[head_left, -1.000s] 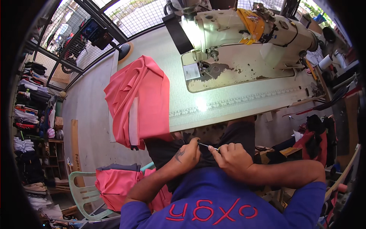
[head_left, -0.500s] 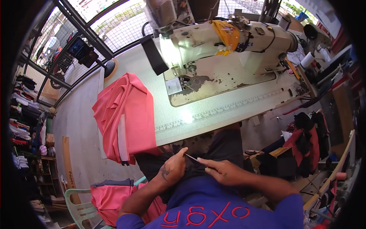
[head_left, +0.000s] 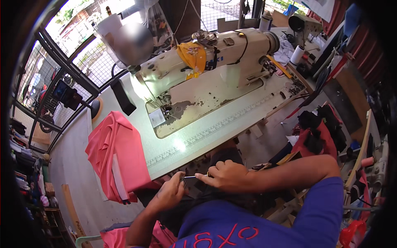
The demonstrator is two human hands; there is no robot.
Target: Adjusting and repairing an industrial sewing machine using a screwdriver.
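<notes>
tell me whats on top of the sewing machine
A yellow cloth drapes over the sewing machine, with small metal parts beside it and a dark cord looped farther along. What lies under the cloth is covered.

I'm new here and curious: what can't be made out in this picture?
All in the head view:
Thin metal tool: its right end, hidden by the right hand.
Its left end: too small, partly covered by the left hand.
Blue shirt: lettering cut off by the lower edge.
</notes>
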